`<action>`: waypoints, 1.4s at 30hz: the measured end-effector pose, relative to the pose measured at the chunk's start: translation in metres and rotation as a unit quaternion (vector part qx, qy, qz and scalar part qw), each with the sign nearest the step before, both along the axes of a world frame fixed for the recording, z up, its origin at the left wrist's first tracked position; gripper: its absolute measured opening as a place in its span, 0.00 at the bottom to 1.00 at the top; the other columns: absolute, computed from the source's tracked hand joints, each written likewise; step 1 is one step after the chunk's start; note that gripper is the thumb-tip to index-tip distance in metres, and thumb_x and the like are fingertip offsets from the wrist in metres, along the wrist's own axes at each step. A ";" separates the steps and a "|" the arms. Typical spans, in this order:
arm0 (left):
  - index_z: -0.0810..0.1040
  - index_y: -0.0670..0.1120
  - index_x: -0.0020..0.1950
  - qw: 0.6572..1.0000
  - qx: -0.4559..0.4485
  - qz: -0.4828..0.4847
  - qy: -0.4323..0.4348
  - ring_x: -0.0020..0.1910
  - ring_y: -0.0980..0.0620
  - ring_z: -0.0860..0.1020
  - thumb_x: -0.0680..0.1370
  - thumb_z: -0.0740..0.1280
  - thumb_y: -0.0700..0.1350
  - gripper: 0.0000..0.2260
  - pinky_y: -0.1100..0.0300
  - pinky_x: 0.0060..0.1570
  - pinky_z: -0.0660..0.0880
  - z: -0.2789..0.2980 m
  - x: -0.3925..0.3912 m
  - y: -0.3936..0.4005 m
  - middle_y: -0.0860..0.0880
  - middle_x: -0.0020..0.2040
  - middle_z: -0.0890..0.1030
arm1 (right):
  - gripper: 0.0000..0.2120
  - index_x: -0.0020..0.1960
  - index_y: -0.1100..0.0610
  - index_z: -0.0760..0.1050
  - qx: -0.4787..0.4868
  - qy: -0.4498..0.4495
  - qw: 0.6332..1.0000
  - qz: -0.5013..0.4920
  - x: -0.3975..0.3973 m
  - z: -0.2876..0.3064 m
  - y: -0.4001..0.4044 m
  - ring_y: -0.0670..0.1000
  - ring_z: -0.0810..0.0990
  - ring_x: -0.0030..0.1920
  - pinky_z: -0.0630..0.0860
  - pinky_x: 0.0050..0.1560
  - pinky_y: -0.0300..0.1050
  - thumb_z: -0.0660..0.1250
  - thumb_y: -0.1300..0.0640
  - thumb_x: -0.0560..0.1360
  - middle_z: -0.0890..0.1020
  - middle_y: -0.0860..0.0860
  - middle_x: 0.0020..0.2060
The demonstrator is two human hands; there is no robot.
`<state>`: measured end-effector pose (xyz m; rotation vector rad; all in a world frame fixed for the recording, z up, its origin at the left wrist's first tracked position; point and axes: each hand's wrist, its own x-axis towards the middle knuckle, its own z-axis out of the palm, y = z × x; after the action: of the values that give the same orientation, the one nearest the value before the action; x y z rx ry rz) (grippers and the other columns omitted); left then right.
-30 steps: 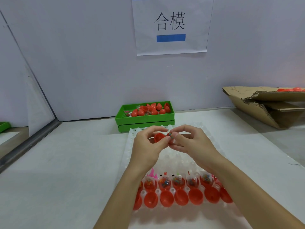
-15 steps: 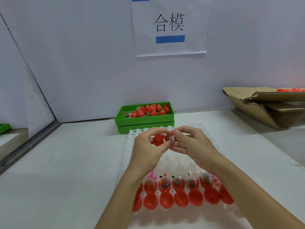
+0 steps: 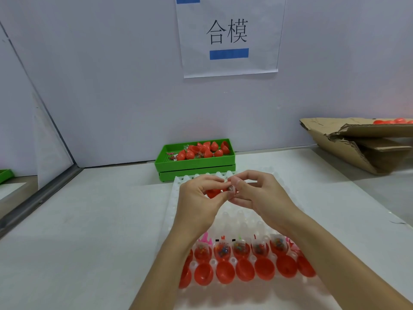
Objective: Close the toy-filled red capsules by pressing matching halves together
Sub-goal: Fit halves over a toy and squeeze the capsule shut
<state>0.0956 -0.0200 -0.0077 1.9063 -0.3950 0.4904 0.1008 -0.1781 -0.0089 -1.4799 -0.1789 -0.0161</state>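
Over the far end of a white moulded tray [image 3: 176, 211], a person's left hand [image 3: 199, 198] and right hand [image 3: 257, 195] meet at the centre of the view, fingers curled, to press one red capsule together. The left hand pinches a red capsule half [image 3: 212, 193] between thumb and fingertips; the right hand pinches the matching part at the join, where a scrap of clear toy wrapper [image 3: 231, 189] shows, though that half itself is mostly hidden behind the fingers. The two halves look touching or all but touching; whether they have snapped shut cannot be told. At 6 o'clock from the hands, near the tray's close edge, a row of toy-filled halves [image 3: 241, 249] stands open, each holding a small bagged toy, and just below them a row of empty red halves [image 3: 244, 269] waits, mouth up. None of these appears joined, so by this evidence the greater part of the work remains: about six or seven pairs, the end ones partly hidden by the forearms. At 12 o'clock, against the wall, a green bin [image 3: 194, 165] holds a heap of red capsule pieces, some apparently closed, some open. At 2 o'clock lies a torn cardboard box [image 3: 357, 142] with more red pieces just visible inside; a paper sign [image 3: 228, 36] hangs on the wall above.
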 end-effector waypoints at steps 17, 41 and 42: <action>0.78 0.50 0.57 0.998 -0.060 -0.017 0.018 0.49 0.59 0.82 0.74 0.75 0.39 0.14 0.70 0.45 0.77 0.004 -0.005 -0.005 0.52 0.51 0.84 | 0.04 0.51 0.61 0.82 -0.001 -0.009 0.997 -0.074 -0.002 0.002 0.000 0.53 0.88 0.43 0.84 0.51 0.45 0.70 0.62 0.78 0.88 0.55 0.41; 0.83 0.45 0.54 0.994 -0.099 -0.018 0.035 0.47 0.56 0.84 0.72 0.77 0.36 0.13 0.68 0.44 0.78 0.004 -0.003 -0.002 0.50 0.45 0.85 | 0.12 0.55 0.55 0.85 -0.059 -0.095 0.991 -0.067 0.002 -0.002 0.002 0.49 0.87 0.44 0.83 0.49 0.40 0.68 0.68 0.78 0.88 0.49 0.45; 0.83 0.45 0.54 0.994 -0.103 -0.023 0.037 0.47 0.56 0.84 0.72 0.76 0.36 0.13 0.67 0.45 0.78 0.004 -0.003 -0.002 0.50 0.45 0.86 | 0.12 0.54 0.55 0.85 -0.058 -0.097 0.991 -0.070 0.002 -0.002 0.002 0.49 0.87 0.44 0.83 0.48 0.40 0.68 0.68 0.77 0.88 0.49 0.45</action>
<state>0.0929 -0.0222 -0.0033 1.7064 -0.3246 0.4122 0.1027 -0.1764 -0.0105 -1.6052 -0.2366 -0.2686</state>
